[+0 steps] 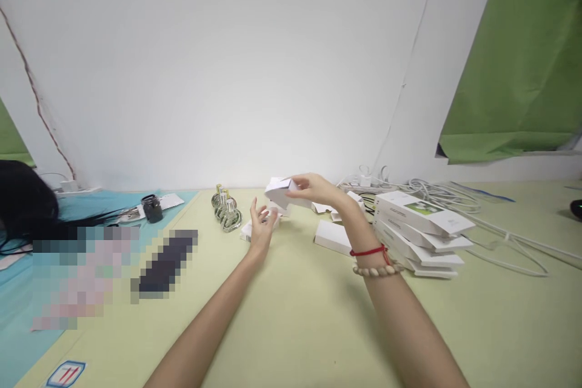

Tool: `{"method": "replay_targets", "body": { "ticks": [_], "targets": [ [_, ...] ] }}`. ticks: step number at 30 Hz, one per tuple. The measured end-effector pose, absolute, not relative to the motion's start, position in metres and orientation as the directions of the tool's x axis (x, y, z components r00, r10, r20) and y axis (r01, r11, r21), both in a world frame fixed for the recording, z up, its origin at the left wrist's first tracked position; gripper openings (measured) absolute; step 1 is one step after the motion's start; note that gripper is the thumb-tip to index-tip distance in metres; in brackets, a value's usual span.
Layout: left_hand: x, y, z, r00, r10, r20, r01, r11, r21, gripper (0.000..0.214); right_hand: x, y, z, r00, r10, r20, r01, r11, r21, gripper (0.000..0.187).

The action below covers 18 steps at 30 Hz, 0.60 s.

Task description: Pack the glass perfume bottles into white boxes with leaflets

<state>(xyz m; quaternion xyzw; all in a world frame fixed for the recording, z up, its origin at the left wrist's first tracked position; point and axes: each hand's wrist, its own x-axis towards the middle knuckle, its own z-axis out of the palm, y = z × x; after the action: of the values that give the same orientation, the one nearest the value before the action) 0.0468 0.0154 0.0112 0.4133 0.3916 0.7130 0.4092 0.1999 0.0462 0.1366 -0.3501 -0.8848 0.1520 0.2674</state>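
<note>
My right hand (313, 188) grips a small white box (279, 192) by its right end, above the table. Just below and left of that box, my left hand (261, 227) has its fingers spread and curved upward, and I see nothing held in it. Behind the left hand another white box (246, 231) lies on the table, partly covered by the fingers. A longer white box (334, 236) rests under my right forearm. Left of my hands stand several coiled cables (226, 212) in a row.
On the right is a stack of flat white boxes (418, 224) with loose pale cables (436, 194) behind it. A dark jar (151, 208) stands on the blue cloth (177, 209) at left, near a person's dark hair (27, 206). A wall (273, 73) closes the back.
</note>
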Motion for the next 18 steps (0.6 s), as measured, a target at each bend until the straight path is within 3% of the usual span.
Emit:
{"method": "replay_targets", "body": {
  "ticks": [3,5,7,11,14,18],
  "targets": [
    [0.039,0.015,0.021,-0.076,0.996,0.041,-0.695,-0.083,0.715,0.078,0.183,0.044,0.129,-0.727,0.588,0.354,0.383,0.775,-0.502,0.039],
    [0.033,0.014,0.028,0.067,0.997,0.024,-0.816,0.041,0.576,0.072,0.176,0.044,0.125,-0.787,0.540,0.299,0.345,0.786,-0.514,0.042],
    [0.027,0.014,0.033,0.109,0.993,0.032,-0.843,0.076,0.533,0.054,0.175,0.043,0.125,-0.841,0.495,0.216,0.333,0.790,-0.514,0.044],
    [0.025,0.015,0.032,0.075,0.997,-0.026,-0.776,0.074,0.626,0.038,0.187,0.044,0.130,-0.874,0.468,0.130,0.359,0.802,-0.478,0.053],
    [0.029,0.015,0.028,0.023,0.999,-0.037,-0.731,0.042,0.681,0.040,0.200,0.051,0.131,-0.810,0.570,0.140,0.461,0.765,-0.449,0.057],
    [0.033,0.016,0.023,-0.019,0.998,0.061,-0.661,-0.058,0.748,0.045,0.212,0.056,0.129,-0.639,0.759,0.125,0.630,0.610,-0.481,0.056]
  ]
}}
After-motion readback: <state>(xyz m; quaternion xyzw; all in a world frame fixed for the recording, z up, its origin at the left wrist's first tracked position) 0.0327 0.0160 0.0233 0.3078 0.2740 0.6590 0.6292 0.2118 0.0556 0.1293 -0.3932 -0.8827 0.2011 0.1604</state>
